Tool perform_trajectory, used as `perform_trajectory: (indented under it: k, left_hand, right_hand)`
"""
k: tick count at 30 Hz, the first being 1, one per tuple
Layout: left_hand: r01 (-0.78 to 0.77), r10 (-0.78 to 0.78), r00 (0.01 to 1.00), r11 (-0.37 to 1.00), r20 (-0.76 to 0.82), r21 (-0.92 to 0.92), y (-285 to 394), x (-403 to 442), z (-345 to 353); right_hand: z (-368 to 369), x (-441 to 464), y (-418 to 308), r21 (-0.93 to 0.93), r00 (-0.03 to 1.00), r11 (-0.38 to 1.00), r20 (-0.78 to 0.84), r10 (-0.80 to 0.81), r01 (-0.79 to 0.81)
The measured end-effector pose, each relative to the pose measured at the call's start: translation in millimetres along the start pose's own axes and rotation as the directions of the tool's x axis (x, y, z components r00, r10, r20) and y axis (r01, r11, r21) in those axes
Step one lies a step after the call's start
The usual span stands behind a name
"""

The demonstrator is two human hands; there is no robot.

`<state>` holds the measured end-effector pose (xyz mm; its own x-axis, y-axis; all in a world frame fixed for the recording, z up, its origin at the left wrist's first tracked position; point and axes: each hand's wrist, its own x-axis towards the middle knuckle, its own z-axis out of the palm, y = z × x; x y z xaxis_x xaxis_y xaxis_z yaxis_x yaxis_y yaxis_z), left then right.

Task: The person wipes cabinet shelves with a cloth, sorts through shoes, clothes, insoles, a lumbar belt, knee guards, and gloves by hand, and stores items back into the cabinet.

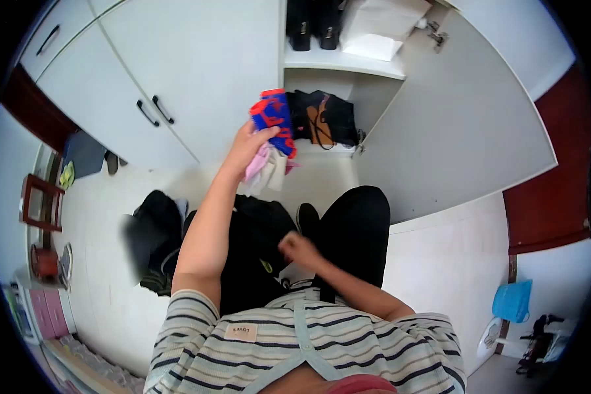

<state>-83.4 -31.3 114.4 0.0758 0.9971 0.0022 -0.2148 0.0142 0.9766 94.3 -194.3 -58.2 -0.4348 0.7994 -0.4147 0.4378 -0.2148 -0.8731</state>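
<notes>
My left hand [251, 148] is closed on a bundle of cloths, held up in front of the open cabinet. The bundle has a blue and red patterned cloth [274, 121] on top, with pink and cream cloths [267, 171] hanging below it. Just right of the bundle, a black bag with a brown part [322, 118] lies on the lower shelf. My right hand [295, 248] is low over my lap beside black fabric [259, 226], its fingers curled and blurred; whether it holds anything is hidden.
The cabinet door [459, 125] stands open at the right. Black boots [314, 23] and a white paper bag [377, 27] occupy the upper shelf. A dark heap of bags or clothes [154, 236] lies on the floor at the left. A blue container [512, 301] is at the far right.
</notes>
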Motion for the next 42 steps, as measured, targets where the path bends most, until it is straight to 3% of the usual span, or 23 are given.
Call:
perform_trajectory:
  k: [1, 2, 3, 4, 5, 6, 8, 10, 16, 17, 19, 21, 23, 25, 26, 28, 29, 31, 35, 36, 37, 39, 42]
  left_hand:
    - [0.041, -0.042, 0.998, 0.999, 0.045, 0.024, -1, -7, 3]
    - [0.054, -0.054, 0.998, 0.998, 0.021, 0.017, -1, -13, 6]
    - [0.09, -0.087, 0.992, 0.995, 0.091, -0.039, 0, -16, 11]
    - [0.125, -0.108, 0.979, 0.988, 0.172, -0.094, 0, -16, 15]
    - [0.123, -0.104, 0.978, 0.987, 0.181, -0.102, -5, -15, 18]
    - [0.091, -0.08, 0.972, 0.995, 0.22, -0.042, -11, -14, 23]
    - [0.011, -0.046, 0.966, 0.991, 0.255, 0.136, -15, -13, 34]
    - [0.026, -0.047, 0.974, 0.995, 0.221, 0.098, -10, -12, 37]
    - [0.042, -0.046, 0.981, 0.999, 0.189, 0.026, -15, -4, 33]
    - [0.034, -0.029, 0.987, 0.999, 0.157, -0.026, -16, -2, 36]
    - [0.025, -0.015, 0.992, 0.996, 0.121, -0.082, -11, -2, 38]
    - [0.165, -0.146, 0.979, 0.977, 0.14, -0.133, 4, -6, 37]
    - [0.152, -0.138, 0.985, 0.977, 0.101, -0.15, -1, 0, 34]
    - [0.137, -0.128, 0.99, 0.978, 0.066, -0.159, -6, 5, 30]
    - [0.158, -0.152, 0.987, 0.971, 0.048, -0.177, -8, 8, 28]
    - [0.185, -0.182, 0.983, 0.964, 0.033, -0.192, -7, 8, 27]
    - [0.195, -0.197, 0.98, 0.96, 0.01, -0.203, -1, 7, 28]
    - [0.198, -0.206, 0.978, 0.957, -0.016, -0.212, 1, 9, 26]
    - [0.171, -0.183, 0.982, 0.96, -0.035, -0.223, -7, 13, 22]
    - [0.165, -0.178, 0.984, 0.958, -0.033, -0.234, -8, 14, 21]
    - [0.174, -0.186, 0.982, 0.957, -0.032, -0.232, -9, 15, 20]
    - [0.117, -0.146, 0.985, 0.957, -0.094, -0.265, -9, 18, 19]
    - [0.12, -0.157, 0.984, 0.937, -0.089, -0.329, -8, 18, 15]
  right_hand:
    - [-17, 5, -7, 0.051, 0.971, 0.983, -0.172, -0.165, 0.176]
    - [-44, 4, -38, -0.058, 0.902, 0.975, -0.371, -0.222, 0.216]
    - [-70, 5, -67, -0.051, 0.825, 0.979, -0.53, -0.194, 0.198]
    - [-96, 3, -98, 0.028, 0.745, 0.924, -0.601, -0.289, 0.381]
    - [-116, 4, -122, -0.032, 0.679, 0.851, -0.588, -0.441, 0.525]
    - [-130, 10, -137, -0.029, 0.693, 0.823, -0.522, -0.497, 0.567]
    - [-129, 24, -152, 0.029, 0.728, 0.813, -0.464, -0.505, 0.582]
    - [-131, 30, -163, 0.201, 0.799, 0.797, -0.362, -0.48, 0.569]
    - [-154, 35, -181, 0.192, 0.823, 0.813, -0.292, -0.487, 0.55]
    - [-159, 36, -186, 0.191, 0.805, 0.797, -0.313, -0.504, 0.573]
    - [-178, 50, -187, -0.084, 0.703, 0.821, -0.471, -0.533, 0.565]
    - [-208, 63, -205, -0.27, 0.512, 0.75, -0.589, -0.625, 0.604]
    - [-244, 76, -225, -0.596, 0.351, 0.668, -0.57, -0.742, 0.445]
    - [-269, 85, -251, -0.815, 0.272, 0.514, -0.448, -0.852, 0.267]
    - [-287, 98, -254, -0.814, 0.273, 0.515, -0.449, -0.851, 0.268]
    - [-321, 122, -246, -0.986, 0.284, 0.12, -0.149, -0.947, -0.116]
    - [-332, 132, -230, -0.985, 0.282, 0.125, -0.154, -0.947, -0.118]
    - [-350, 153, -195, -0.938, 0.369, 0.115, -0.238, -0.898, -0.326]
    - [-349, 153, -195, -0.963, 0.32, 0.235, -0.267, -0.909, -0.134]
    - [-342, 150, -201, -0.973, 0.227, 0.208, -0.225, -0.948, -0.096]
    - [-339, 150, -202, -0.972, 0.232, 0.214, -0.231, -0.945, -0.096]
    - [-337, 154, -203, -0.987, 0.352, 0.159, -0.16, -0.922, -0.033]
    - [-334, 155, -209, -0.97, 0.292, 0.242, -0.235, -0.927, -0.014]
